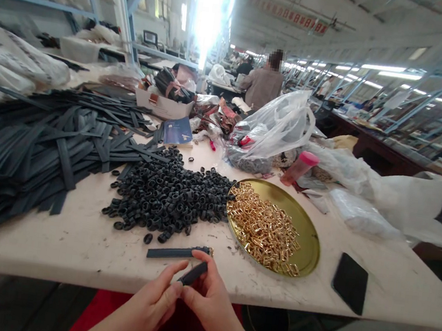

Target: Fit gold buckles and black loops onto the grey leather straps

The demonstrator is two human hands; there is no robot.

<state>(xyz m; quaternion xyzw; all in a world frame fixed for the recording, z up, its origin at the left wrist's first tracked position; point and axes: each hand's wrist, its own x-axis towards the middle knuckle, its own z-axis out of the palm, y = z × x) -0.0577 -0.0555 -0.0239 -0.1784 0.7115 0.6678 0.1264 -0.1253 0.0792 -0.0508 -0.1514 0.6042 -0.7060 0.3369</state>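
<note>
Close to the table's front edge, my left hand and my right hand are closed together on a dark strap. Part of it is hidden by my fingers. Just beyond lies another dark strap, flat, with a gold-coloured buckle at its right end. Farther back is a heap of small black loops. To its right a round gold tray holds many small gold buckles.
Long dark strips are piled on the left. A black phone lies at the right. Behind stand a pink-capped jar, a clear plastic bag, a blue booklet and a box. A person sits farther off.
</note>
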